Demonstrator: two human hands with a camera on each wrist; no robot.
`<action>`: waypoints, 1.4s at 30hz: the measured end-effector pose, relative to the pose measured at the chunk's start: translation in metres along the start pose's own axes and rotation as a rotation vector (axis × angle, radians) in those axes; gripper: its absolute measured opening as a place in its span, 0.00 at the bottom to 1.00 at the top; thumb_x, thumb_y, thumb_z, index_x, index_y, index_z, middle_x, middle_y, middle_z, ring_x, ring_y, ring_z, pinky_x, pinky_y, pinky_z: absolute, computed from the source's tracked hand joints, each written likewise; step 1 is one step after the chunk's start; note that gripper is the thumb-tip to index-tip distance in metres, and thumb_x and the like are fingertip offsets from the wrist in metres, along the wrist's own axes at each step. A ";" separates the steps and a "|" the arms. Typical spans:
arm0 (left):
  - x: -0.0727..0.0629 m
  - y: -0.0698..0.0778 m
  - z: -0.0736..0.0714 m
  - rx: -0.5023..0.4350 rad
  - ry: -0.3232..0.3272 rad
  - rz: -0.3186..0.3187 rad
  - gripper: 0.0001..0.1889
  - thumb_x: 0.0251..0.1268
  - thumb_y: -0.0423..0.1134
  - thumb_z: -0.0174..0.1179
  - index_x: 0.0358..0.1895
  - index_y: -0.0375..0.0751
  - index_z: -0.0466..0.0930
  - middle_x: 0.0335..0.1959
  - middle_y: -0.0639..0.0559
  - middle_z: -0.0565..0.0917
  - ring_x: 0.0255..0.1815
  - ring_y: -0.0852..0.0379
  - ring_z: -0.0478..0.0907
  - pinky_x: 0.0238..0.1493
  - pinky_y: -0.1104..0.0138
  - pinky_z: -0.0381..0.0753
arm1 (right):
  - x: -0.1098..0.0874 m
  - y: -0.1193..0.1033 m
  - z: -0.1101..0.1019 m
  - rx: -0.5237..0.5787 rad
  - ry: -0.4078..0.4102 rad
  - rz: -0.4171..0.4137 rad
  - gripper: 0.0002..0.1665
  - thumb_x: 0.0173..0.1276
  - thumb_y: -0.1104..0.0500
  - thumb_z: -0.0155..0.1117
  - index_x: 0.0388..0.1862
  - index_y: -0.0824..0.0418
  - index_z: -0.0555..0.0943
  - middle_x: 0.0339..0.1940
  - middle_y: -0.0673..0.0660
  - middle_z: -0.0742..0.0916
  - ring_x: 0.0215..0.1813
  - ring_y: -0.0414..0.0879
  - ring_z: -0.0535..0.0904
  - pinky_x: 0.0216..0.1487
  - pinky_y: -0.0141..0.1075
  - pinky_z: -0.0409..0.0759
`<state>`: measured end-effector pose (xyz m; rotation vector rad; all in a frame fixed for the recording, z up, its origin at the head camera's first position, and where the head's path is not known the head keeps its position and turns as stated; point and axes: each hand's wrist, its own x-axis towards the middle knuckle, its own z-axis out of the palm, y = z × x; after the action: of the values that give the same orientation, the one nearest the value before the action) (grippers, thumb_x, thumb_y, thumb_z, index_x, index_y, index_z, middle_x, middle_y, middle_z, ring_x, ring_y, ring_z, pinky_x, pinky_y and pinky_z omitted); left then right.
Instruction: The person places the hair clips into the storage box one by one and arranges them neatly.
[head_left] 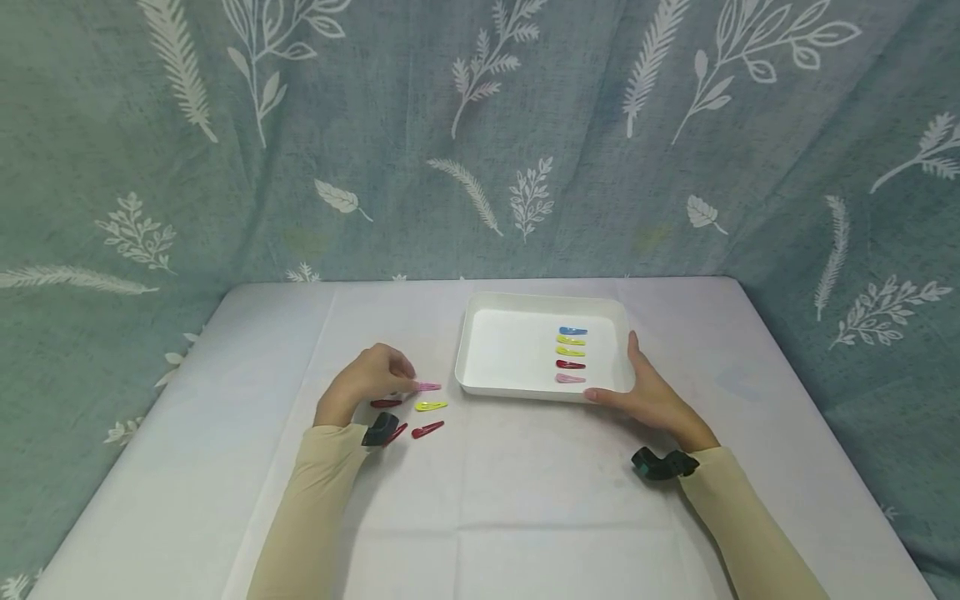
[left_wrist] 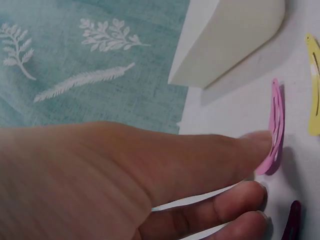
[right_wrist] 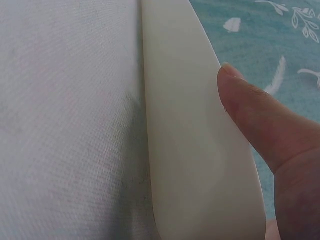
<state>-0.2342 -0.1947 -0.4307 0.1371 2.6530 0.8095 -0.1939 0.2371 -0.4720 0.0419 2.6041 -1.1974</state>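
Observation:
My left hand (head_left: 367, 379) pinches a pink hair clip (left_wrist: 276, 120) just above the table, left of the tray. The thumb shows on the clip in the left wrist view; the index fingertip is hidden. Close by lie a yellow hair clip (head_left: 431, 406) and dark red hair clips (head_left: 427, 429), one partly behind the wrist camera. My right hand (head_left: 656, 400) holds the near right corner of a white tray (head_left: 495, 392), thumb on the front rim and fingers along the right side. Inside, a column of hair clips runs blue (head_left: 573, 331), yellow, yellow, dark red, pink.
A white cloth (head_left: 525, 483) covers the table. Behind it and at both sides hangs a blue-green curtain (head_left: 405, 208) with white leaf prints. The tray's raised wall (right_wrist: 190, 125) stands between the table surface and its inside.

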 end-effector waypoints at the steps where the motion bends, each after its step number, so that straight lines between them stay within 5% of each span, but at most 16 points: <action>1: 0.000 0.001 0.001 -0.001 -0.001 0.001 0.15 0.63 0.40 0.71 0.48 0.35 0.86 0.43 0.43 0.89 0.39 0.53 0.83 0.42 0.61 0.81 | 0.000 0.000 0.000 0.002 0.001 -0.003 0.87 0.54 0.27 0.76 0.83 0.55 0.20 0.88 0.66 0.42 0.88 0.64 0.40 0.82 0.66 0.45; 17: 0.001 0.010 0.010 0.029 0.006 -0.007 0.04 0.61 0.33 0.71 0.36 0.37 0.86 0.31 0.49 0.85 0.31 0.56 0.77 0.33 0.67 0.74 | 0.000 0.001 -0.002 -0.009 0.000 -0.021 0.86 0.55 0.27 0.75 0.83 0.54 0.20 0.88 0.64 0.41 0.88 0.63 0.40 0.82 0.65 0.46; 25: -0.001 0.014 0.010 0.091 0.033 -0.025 0.06 0.62 0.37 0.72 0.35 0.38 0.87 0.30 0.47 0.85 0.30 0.55 0.77 0.31 0.66 0.74 | 0.000 0.000 -0.002 -0.025 0.004 -0.038 0.86 0.57 0.28 0.75 0.83 0.56 0.20 0.88 0.66 0.41 0.88 0.64 0.40 0.82 0.65 0.46; 42: -0.002 0.009 0.002 0.021 0.044 0.004 0.08 0.70 0.38 0.64 0.42 0.36 0.86 0.36 0.46 0.86 0.34 0.54 0.78 0.34 0.66 0.76 | 0.000 0.001 -0.001 -0.025 -0.001 -0.033 0.86 0.56 0.27 0.75 0.83 0.56 0.20 0.88 0.64 0.41 0.88 0.64 0.40 0.82 0.65 0.46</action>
<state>-0.2316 -0.1872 -0.4266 0.1313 2.7037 0.7948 -0.1937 0.2390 -0.4722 -0.0074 2.6284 -1.1749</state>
